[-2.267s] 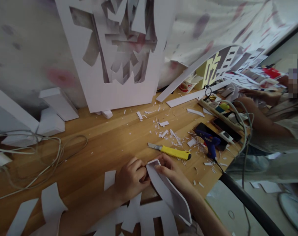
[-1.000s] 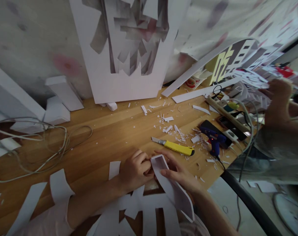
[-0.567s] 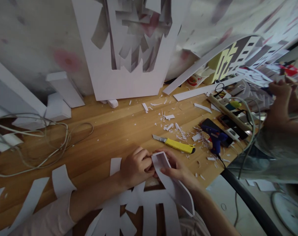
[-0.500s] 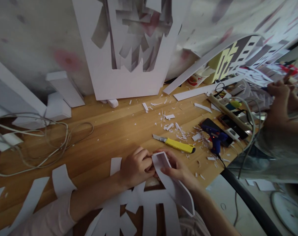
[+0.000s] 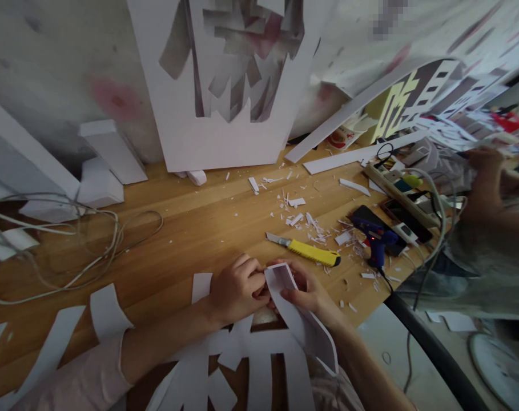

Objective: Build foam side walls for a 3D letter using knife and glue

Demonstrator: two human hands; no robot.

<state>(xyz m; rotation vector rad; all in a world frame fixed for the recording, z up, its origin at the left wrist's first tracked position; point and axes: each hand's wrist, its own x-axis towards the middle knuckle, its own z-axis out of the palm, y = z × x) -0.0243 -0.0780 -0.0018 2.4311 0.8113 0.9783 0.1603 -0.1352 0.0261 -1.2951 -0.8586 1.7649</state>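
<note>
A bent white foam-board strip with raised edges is held upright at the table's near edge. My right hand is closed round its upper part, the thumb lying on the inner face. Against the strip's left side, my left hand is curled, its fingertips hidden behind the edge, so the grip there is partly unseen. Below both hands lies a white cut-out character panel with open gaps. Just beyond them, a yellow box cutter rests with its blade out, pointing left.
A blue glue gun with a lit red light lies at right, near phones and a power strip. White scraps litter the middle. Cables loop at left. A large cut-out board leans on the wall. Another person's hand is at far right.
My hands and the strip stay almost exactly in place. At far right, the other person's hands have shifted slightly. The view has moved a touch.
</note>
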